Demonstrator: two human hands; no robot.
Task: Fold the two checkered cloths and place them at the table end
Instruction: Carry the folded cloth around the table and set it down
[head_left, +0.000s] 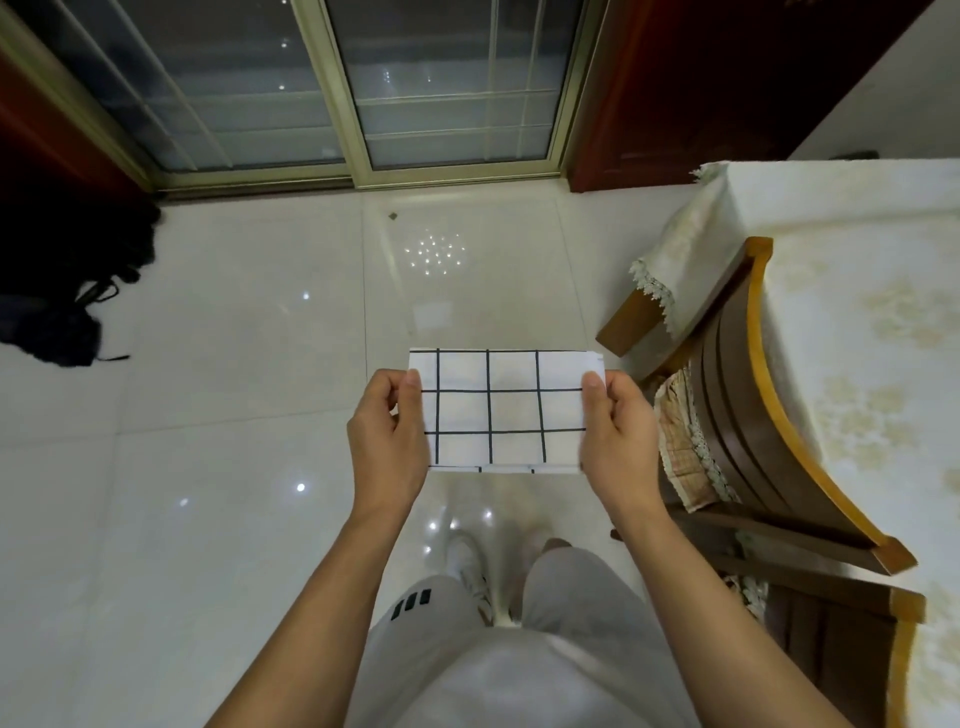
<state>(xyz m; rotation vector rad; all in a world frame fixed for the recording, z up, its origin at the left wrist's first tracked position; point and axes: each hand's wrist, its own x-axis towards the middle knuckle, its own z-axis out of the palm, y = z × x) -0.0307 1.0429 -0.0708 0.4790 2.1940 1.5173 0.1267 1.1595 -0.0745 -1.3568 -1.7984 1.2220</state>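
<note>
Pinching the short side edges of a folded white cloth with a thin black grid (506, 410), the left hand (387, 439) and right hand (618, 436) hold it up in the air in front of the body, thumbs on the near face and fingers behind. The cloth is a flat rectangle, its top edge straight and level, its bottom edge showing a second layer just below the first. Only this one checkered cloth is in view. Beneath it lies a glossy cream tiled floor (234, 415), open to the left and ahead as far as a sliding glass door with a pale metal frame (353, 104). To the right, close by the right hand, stands a curved-back wooden chair (753, 415), tucked against the worktop under a cream floral tablecloth (857, 312). A dark bag (67, 291) lies on the floor far left.
</note>
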